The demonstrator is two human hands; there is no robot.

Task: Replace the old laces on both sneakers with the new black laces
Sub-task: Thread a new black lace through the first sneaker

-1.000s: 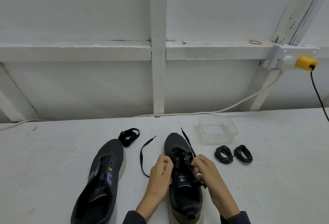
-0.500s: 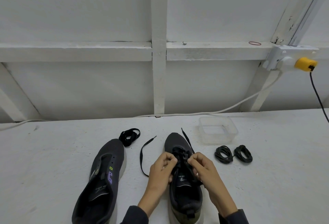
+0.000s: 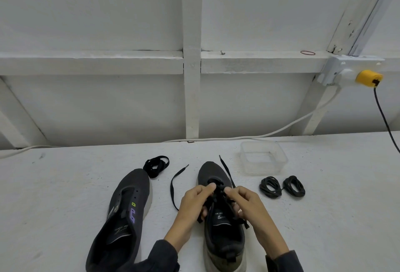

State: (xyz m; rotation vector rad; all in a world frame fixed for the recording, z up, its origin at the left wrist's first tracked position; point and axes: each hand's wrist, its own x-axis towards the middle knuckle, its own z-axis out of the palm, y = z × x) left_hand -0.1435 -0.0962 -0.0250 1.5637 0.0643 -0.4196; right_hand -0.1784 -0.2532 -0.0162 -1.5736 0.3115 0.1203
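We've got loads of bare counter [image 3: 65, 185] left and right. Unlaced sneaker [image 3: 127, 211] sits near-left, laced sneaker [image 3: 223, 228] near-centre. Our left hand [image 3: 194, 204] and right hand [image 3: 244, 204] both pinch its black lace [image 3: 173, 187] over the eyelets, loose ends trailing toward the far edge.

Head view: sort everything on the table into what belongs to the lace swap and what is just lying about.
Belongs to the job:
- right sneaker, both hands on its laces
- left hand
- right hand
- left sneaker, no lace in it
- loose lace bundle
- two coiled laces

Just lying about:
- clear plastic tub
- white cable
- yellow plug
- red rubber band
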